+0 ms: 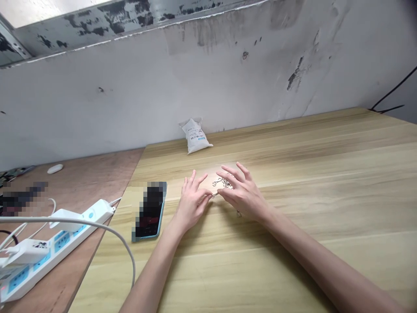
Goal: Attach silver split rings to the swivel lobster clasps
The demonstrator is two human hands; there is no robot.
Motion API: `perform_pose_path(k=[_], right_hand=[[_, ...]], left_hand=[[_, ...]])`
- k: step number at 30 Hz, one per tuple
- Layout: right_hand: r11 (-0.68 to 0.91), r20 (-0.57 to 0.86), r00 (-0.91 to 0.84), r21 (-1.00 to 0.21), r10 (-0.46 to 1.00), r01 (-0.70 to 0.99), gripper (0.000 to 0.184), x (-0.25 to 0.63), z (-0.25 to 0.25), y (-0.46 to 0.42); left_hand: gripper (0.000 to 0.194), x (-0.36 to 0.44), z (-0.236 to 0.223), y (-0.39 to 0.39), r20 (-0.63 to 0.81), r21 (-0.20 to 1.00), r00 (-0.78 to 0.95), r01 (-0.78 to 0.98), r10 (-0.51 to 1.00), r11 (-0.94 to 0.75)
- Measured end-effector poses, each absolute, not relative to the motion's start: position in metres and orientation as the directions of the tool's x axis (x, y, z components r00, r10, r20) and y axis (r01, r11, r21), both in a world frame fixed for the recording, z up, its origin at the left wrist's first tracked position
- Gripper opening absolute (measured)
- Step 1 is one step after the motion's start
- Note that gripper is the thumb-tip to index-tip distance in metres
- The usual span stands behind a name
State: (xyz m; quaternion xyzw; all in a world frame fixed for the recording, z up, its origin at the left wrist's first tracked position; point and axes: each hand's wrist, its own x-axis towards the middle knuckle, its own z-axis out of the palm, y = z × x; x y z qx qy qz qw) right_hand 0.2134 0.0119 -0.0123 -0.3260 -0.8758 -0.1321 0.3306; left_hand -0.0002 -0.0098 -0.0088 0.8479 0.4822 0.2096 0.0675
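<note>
A small tangle of silver metal rings and chain lies on the light wood-grain tabletop, between my two hands. My left hand is open, its fingertips spread just left of the tangle, and its thumb comes close to a short end of chain. My right hand is open too and arches over the tangle's right side, partly hiding it. Below that hand lies a single small metal ring, apart from the tangle.
A smartphone in a blue case lies left of my left hand. A white sealed bag leans against the scuffed wall. On a lower plywood surface at left sit a white power strip with plugged-in cables and a white computer mouse.
</note>
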Motion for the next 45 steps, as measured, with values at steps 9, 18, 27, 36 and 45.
perform_pose_path(k=[9, 18, 27, 36, 45], right_hand=[[0.758, 0.629, -0.586, -0.008, 0.511, 0.652, 0.017, 0.211, -0.017, 0.011], [0.728, 0.658, -0.514, -0.077, 0.55, 0.681, 0.016, 0.212, -0.013, 0.01], [0.744, 0.686, -0.497, -0.097, 0.531, 0.662, 0.015, 0.205, -0.012, 0.006], [0.744, 0.662, -0.509, -0.112, 0.55, 0.658, 0.015, 0.206, -0.011, 0.005], [0.687, 0.57, -0.504, -0.153, 0.649, 0.711, 0.015, 0.21, -0.014, 0.009]], left_hand=[[0.018, 0.002, -0.008, -0.011, 0.301, 0.241, 0.45, 0.817, 0.841, -0.523], [0.015, 0.008, -0.006, -0.015, 0.346, 0.299, 0.334, 0.846, 0.877, -0.441], [0.013, 0.016, -0.007, -0.018, 0.454, 0.274, 0.256, 0.872, 0.853, -0.407], [0.009, 0.012, -0.006, -0.015, 0.456, 0.28, 0.265, 0.863, 0.849, -0.42], [0.007, 0.01, -0.003, -0.015, 0.462, 0.365, 0.251, 0.821, 0.851, -0.44]])
